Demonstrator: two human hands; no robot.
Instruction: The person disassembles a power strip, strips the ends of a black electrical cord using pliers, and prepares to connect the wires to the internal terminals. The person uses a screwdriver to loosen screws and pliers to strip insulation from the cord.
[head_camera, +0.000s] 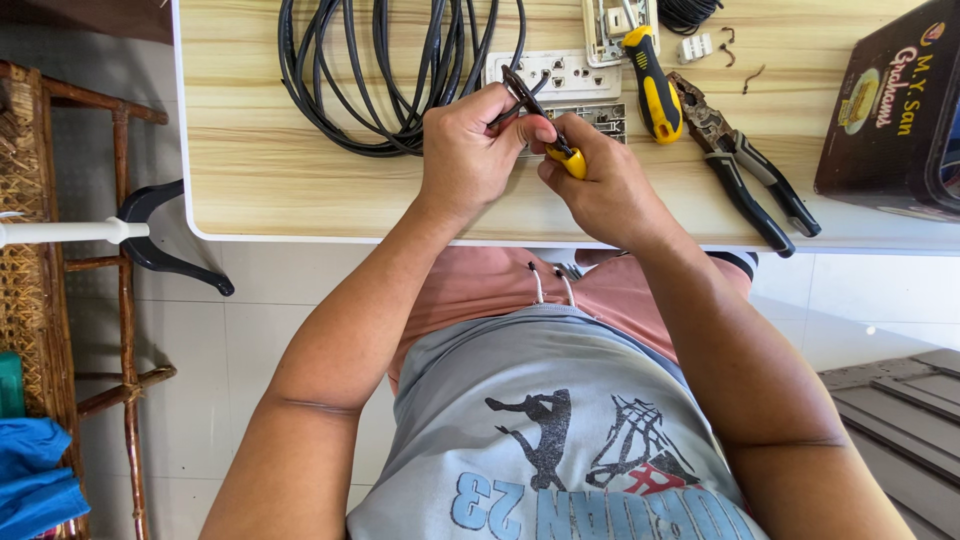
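My left hand is closed around the end of a dark cable, pinching it above the wooden table. My right hand grips a small yellow-handled tool, its tip touching the cable end. Pliers and a yellow screwdriver lie just right.

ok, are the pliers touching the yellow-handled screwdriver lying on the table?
Touching, it seems. The head view shows the pliers with their jaw end lying right against the screwdriver handle's right side, no gap visible between them on the table.
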